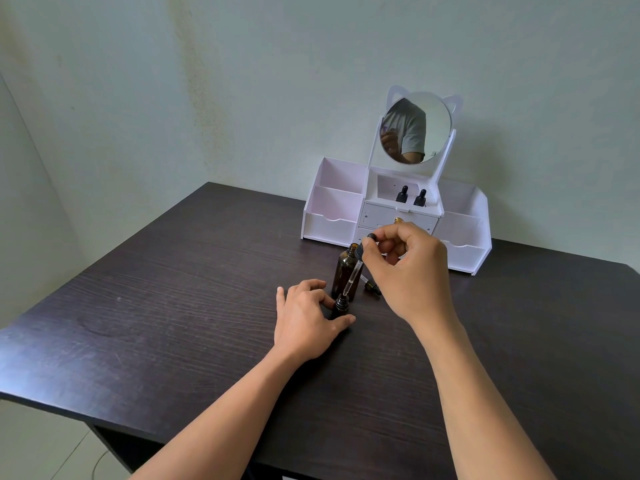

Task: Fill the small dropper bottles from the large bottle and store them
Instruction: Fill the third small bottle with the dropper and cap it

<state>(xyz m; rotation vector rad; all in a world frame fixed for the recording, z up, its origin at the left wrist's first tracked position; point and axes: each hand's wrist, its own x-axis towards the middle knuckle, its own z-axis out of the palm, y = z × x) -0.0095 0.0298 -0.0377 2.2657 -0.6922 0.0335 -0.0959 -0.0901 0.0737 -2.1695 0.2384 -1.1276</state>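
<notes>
My left hand [304, 318] gripping small amber glass dropper bottle [341, 305] on dark wood-grain table [173, 306], my right hand [405, 268] above pinching black-bulbed glass pipette [349, 280], tip at its mouth, tall open amber bottle [341, 266] just behind

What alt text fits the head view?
A right hand pinches a dropper, its glass tip at the mouth of a small bottle that the left hand holds on a dark table. An open large bottle stands behind; two capped bottles sit in a white organizer.
</notes>
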